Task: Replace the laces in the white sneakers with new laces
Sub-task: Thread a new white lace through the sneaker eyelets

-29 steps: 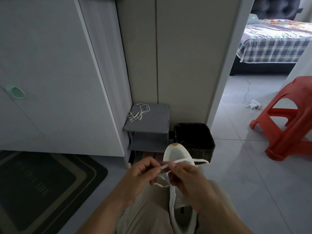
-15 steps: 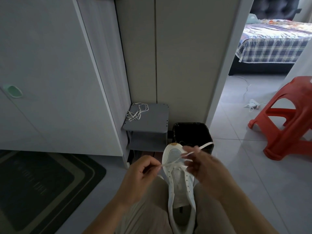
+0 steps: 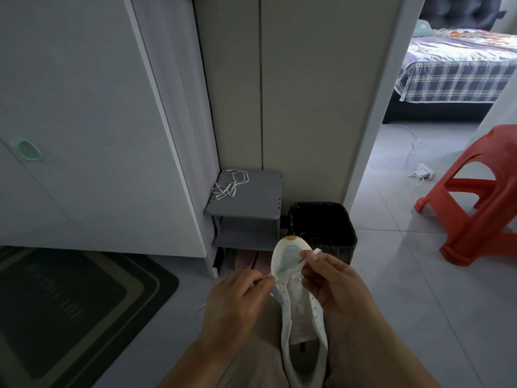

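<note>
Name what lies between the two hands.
The white sneaker, with the lace running across it from the left hand to the right hand; the head view shows this.

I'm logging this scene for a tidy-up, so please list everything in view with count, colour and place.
sneaker: one, white, on the person's lap, toe pointing away.
threaded lace: one, white, through the sneaker's front eyelets.
cabinet: one, white, left, green handle.
shelf unit: one, grey, against the wall beside the cabinet.
loose lace: one tangle, white, on the shelf unit.
bin: one, black, right of the shelf unit.
stool: one, red, on the tiles at right.
mat: one, dark, floor at left.
bed: one, plaid cover, room beyond doorway.
left hand: one, pinches the threaded lace.
right hand: one, pinches the threaded lace's other end.
</note>
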The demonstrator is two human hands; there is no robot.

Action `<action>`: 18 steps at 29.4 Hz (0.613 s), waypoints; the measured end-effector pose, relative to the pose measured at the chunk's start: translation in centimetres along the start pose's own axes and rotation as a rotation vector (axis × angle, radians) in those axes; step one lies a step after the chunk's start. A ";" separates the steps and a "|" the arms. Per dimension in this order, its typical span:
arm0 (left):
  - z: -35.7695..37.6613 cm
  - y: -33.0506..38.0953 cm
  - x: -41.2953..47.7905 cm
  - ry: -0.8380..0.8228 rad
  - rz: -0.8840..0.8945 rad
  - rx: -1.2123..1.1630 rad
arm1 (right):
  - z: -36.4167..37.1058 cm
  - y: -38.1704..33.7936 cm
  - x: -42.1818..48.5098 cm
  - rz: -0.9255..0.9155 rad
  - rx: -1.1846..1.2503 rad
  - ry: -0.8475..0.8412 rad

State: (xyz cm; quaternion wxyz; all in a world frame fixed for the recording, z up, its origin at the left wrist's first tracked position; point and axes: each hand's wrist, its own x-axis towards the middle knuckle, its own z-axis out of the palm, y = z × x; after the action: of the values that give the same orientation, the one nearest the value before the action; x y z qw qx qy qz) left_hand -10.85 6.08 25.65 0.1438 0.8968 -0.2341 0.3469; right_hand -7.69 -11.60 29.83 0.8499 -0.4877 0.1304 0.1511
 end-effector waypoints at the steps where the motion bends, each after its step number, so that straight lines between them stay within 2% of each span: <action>1: 0.1 0.0 -0.4 -0.005 -0.021 -0.001 | -0.4 -0.4 0.2 -0.033 0.029 0.036; 6: 0.7 -0.7 -3.3 -0.039 -0.096 -0.042 | -2.9 -2.9 1.3 -0.208 0.092 0.079; 9: 0.6 -0.9 -4.0 -0.046 -0.124 -0.035 | -3.9 -3.2 1.6 -0.220 0.106 0.108; 12: 0.7 -1.0 -3.8 -0.033 -0.151 -0.044 | -3.9 -1.9 1.2 -0.040 0.003 0.137; 15: 0.9 -0.9 -2.8 -0.028 -0.162 -0.054 | -2.5 1.0 -0.5 0.236 -0.238 0.032; 18: 0.9 0.0 -1.2 -0.029 -0.144 -0.053 | -1.1 3.1 -1.8 0.225 -0.428 -0.033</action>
State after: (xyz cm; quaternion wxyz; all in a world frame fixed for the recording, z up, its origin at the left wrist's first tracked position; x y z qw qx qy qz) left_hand -11.18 6.11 24.19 0.1885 0.9121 -0.1802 0.3164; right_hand -10.65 -11.32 27.50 0.7069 -0.6366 0.1352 0.2770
